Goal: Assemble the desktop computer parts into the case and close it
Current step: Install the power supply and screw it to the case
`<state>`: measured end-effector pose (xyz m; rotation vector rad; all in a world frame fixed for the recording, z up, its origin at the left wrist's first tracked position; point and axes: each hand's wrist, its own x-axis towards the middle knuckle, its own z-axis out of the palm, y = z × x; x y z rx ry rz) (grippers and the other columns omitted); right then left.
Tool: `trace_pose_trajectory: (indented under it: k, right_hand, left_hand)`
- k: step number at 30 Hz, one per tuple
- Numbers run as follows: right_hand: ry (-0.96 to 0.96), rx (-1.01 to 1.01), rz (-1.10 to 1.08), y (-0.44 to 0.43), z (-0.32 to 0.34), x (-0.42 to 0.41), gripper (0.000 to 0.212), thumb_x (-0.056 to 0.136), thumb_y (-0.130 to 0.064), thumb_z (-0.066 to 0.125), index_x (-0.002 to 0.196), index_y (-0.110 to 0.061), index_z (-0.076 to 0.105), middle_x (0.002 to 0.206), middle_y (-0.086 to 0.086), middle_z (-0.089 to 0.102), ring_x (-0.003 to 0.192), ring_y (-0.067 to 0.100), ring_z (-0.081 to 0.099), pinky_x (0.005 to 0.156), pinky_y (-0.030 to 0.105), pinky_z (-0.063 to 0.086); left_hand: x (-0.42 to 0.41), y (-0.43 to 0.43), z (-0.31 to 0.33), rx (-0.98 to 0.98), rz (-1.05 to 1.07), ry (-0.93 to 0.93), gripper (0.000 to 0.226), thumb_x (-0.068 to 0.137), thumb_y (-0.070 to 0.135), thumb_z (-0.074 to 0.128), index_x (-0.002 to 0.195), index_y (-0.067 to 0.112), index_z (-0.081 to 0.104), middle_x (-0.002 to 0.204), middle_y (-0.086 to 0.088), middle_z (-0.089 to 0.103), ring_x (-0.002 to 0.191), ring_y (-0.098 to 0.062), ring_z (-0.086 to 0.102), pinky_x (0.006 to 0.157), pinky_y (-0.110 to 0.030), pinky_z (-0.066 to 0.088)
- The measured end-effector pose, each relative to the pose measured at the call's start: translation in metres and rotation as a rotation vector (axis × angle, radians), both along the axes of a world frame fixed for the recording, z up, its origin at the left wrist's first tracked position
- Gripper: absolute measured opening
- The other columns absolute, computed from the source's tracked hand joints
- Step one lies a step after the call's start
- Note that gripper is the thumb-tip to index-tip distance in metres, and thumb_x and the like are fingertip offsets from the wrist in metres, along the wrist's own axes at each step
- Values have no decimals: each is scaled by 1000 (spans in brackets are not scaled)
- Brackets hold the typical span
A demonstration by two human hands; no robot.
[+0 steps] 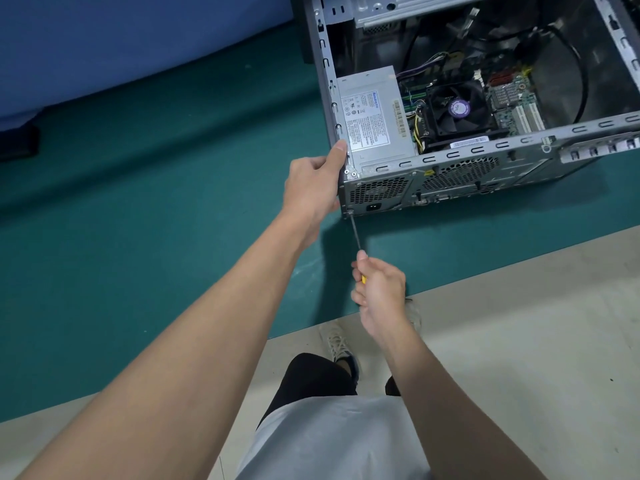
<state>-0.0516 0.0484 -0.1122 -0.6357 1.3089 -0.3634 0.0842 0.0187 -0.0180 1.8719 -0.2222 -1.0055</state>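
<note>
Fastening grey boxy power supply (374, 112) into open grey steel case (485, 148), apparently: right hand (381, 292) wraps yellow-handled screwdriver (355, 233) at rear screw; left hand (311, 188) grips case corner. Closing remains.

Nothing reads clearly. The power supply (377, 81) bears a white rating label (365, 121) with a blue brand heading, marks and fine print, all too small. Its barcode sticker (400, 116) and the purple round sticker (458, 108) on the cooler fan (443, 123) are equally illegible.

TORSO: light grey shirt (332, 441), plain fabric | LEGS: black legwear (311, 379) over the thighs | FOOT: pale laced sneaker (336, 341), dark rear trim | ARMS: forearms (207, 323) bare; left hand (311, 188) and right hand (381, 292) bare
</note>
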Motion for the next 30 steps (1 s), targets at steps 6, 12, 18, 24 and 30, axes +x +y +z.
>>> trace_pose_trajectory:
  k: [6, 12, 18, 24, 30]
  right_hand:
    - [-229, 306, -104, -8, 7, -7, 21, 95, -23, 56, 89, -3, 54, 63, 3, 50, 35, 5, 30, 33, 15, 22]
    - [636, -973, 338, 19, 8, 13, 26, 93, -17, 60, 79, 4, 62, 68, 18, 62, 61, 36, 57, 56, 27, 26]
    - [96, -283, 34, 2, -7, 8, 35, 97, -20, 54, 67, -2, 53, 49, -1, 40, 40, 14, 29, 45, 28, 23]
    - [-303, 314, -161, -8, 2, 4, 31, 99, -31, 49, 87, -3, 56, 55, 4, 55, 33, 6, 27, 32, 20, 21]
    - [555, -969, 293, 8, 6, 13, 21, 88, -20, 67, 78, -2, 61, 63, 9, 59, 55, 17, 40, 55, 19, 20]
  left_hand:
    - [0, 1, 0, -35, 11, 12, 38, 96, 43, 53, 89, 8, 66, 76, -5, 62, 72, -20, 64, 83, -39, 57]
    - [-1, 1, 0, -28, 4, 8, 35, 96, 45, 53, 90, 12, 62, 79, -6, 59, 70, -21, 60, 83, -41, 56]
    - [-1, 0, -3, -28, 9, -12, 35, 95, 46, 53, 84, 13, 56, 75, -7, 51, 70, -20, 58, 77, -38, 55]
    - [0, 1, -2, -33, 9, -6, 36, 95, 46, 52, 88, 12, 61, 79, -8, 58, 71, -21, 60, 82, -42, 56]
    - [-1, 1, -1, -21, 27, -18, 37, 95, 46, 54, 81, 12, 61, 70, -3, 58, 66, -21, 60, 68, -33, 53]
